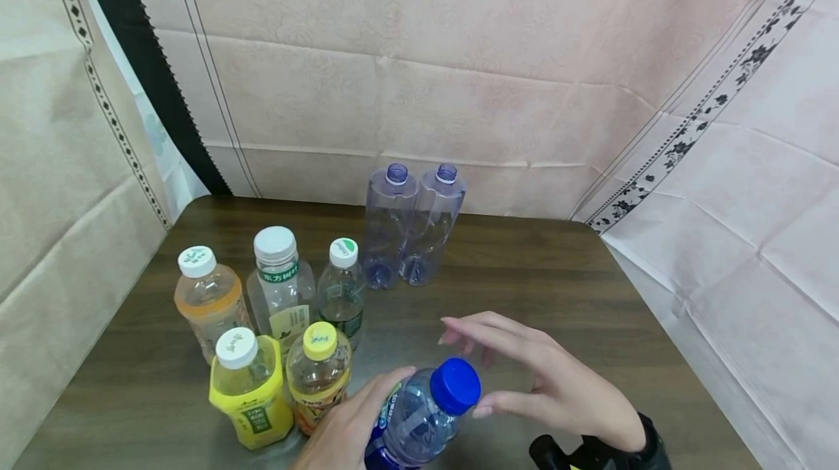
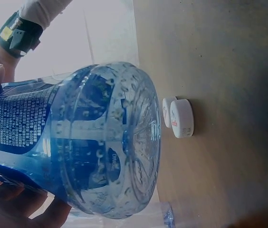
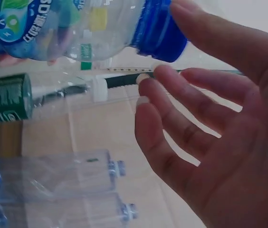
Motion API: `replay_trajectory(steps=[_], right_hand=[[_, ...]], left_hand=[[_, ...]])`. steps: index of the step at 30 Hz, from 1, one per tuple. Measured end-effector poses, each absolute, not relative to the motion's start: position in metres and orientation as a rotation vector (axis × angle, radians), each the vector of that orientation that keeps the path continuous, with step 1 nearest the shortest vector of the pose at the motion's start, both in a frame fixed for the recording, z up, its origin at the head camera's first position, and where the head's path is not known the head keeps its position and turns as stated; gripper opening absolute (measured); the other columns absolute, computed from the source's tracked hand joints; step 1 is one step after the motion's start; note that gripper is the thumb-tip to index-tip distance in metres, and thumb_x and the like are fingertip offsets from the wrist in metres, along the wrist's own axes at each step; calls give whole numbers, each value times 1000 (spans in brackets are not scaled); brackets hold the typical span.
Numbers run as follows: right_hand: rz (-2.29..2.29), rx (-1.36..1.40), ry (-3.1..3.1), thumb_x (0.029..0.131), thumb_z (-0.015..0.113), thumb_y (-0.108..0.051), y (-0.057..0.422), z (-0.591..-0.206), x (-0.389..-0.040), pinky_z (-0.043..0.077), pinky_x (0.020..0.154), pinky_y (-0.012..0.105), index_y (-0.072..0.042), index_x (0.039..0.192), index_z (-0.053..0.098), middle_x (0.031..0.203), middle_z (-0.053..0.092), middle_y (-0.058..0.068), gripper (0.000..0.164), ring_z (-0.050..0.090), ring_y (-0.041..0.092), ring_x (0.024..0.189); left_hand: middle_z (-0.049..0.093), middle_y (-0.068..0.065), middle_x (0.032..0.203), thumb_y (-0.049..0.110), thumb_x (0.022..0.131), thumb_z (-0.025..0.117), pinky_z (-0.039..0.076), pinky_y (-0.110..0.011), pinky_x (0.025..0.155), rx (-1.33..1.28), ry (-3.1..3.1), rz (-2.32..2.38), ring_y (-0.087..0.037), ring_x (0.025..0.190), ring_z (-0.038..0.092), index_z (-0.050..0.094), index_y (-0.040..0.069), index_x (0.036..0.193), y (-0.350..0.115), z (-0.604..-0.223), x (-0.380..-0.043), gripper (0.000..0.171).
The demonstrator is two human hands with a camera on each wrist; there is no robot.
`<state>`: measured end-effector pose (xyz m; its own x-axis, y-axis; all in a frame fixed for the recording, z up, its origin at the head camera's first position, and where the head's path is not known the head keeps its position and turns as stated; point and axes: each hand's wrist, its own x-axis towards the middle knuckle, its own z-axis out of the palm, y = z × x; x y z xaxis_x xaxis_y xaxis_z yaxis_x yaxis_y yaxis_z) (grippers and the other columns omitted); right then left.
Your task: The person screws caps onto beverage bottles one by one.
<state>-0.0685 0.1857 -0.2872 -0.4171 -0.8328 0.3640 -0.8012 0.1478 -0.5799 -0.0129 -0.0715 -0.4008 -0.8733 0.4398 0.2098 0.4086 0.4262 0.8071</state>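
My left hand [image 1: 357, 423] grips a clear plastic bottle [image 1: 422, 419] with a blue label and a blue screw cap [image 1: 455, 386], tilted with its cap toward the right. In the left wrist view the bottle's ribbed base [image 2: 119, 142] is held up above the table, with drops inside. My right hand [image 1: 544, 375] is beside the cap, its fingers spread and loosely bent. Its thumb [image 3: 215, 33] is right at the cap's edge in the right wrist view, while the other fingers are apart from the cap.
Left stand several capped bottles, among them a yellow-labelled one [image 1: 252, 397], a yellow-capped one [image 1: 319, 375] and a green-labelled one [image 1: 342, 295]. Two uncapped bluish bottles [image 1: 387, 229] stand at the back of the table [image 1: 524, 266]. Two white caps [image 2: 182, 118] lie on the tabletop.
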Motion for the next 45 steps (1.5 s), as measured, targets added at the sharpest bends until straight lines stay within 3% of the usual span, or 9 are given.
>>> replay_trajectory(steps=[7, 15, 24, 28, 34, 38, 45], right_hand=[[-1191, -1696, 2305, 81, 76, -9, 181, -294, -74, 52, 93, 32, -10, 130, 57, 123, 57, 6, 52, 53, 15, 115], [-1381, -1775, 2302, 81, 79, -26, 171, -307, -79, 51, 73, 25, -8, 111, 59, 104, 58, 6, 41, 54, 13, 92], [-1614, -1663, 2282, 80, 79, -22, 162, -322, -72, 52, 77, 29, -3, 100, 55, 96, 54, 8, 36, 54, 17, 91], [-1672, -1756, 2194, 86, 72, -30, 158, -325, -73, 53, 76, 29, 2, 110, 54, 105, 55, 14, 44, 55, 21, 97], [-1653, -1775, 1863, 98, 52, -37, 158, -332, -80, 46, 104, 40, 6, 143, 37, 144, 44, 22, 64, 47, 30, 129], [-1660, -1738, 1668, 100, 49, -30, 158, -335, -85, 44, 107, 44, 4, 143, 40, 145, 47, 19, 55, 42, 32, 135], [-1742, -1733, 1531, 98, 54, -26, 150, -337, -86, 45, 103, 48, -1, 134, 52, 132, 58, 17, 44, 48, 34, 125]], left_hand=[[56, 2, 132, 60, 77, 72, 55, -39, 87, 763, 2629, 1461, -10, 108, 61, 30, 32, 146, -71, -399, -13, 86], [55, 4, 131, 63, 77, 70, 55, -41, 88, 721, 2619, 1455, -9, 107, 61, 30, 31, 145, -70, -397, -12, 85], [56, 5, 132, 59, 76, 73, 55, -38, 88, 741, 2627, 1485, -8, 106, 62, 30, 33, 145, -70, -398, -11, 85], [55, 5, 132, 55, 76, 75, 55, -37, 88, 771, 2635, 1520, -7, 107, 61, 30, 34, 145, -70, -400, -10, 85], [53, 3, 138, 51, 79, 75, 53, -39, 93, 833, 2597, 1563, -11, 115, 59, 30, 30, 148, -74, -401, -10, 85], [51, -2, 142, 45, 82, 73, 53, -39, 93, 974, 2578, 1593, -15, 119, 58, 25, 30, 150, -75, -404, -11, 85], [53, -4, 138, 44, 82, 74, 55, -37, 90, 1007, 2559, 1620, -14, 115, 60, 25, 32, 149, -75, -405, -12, 84]])
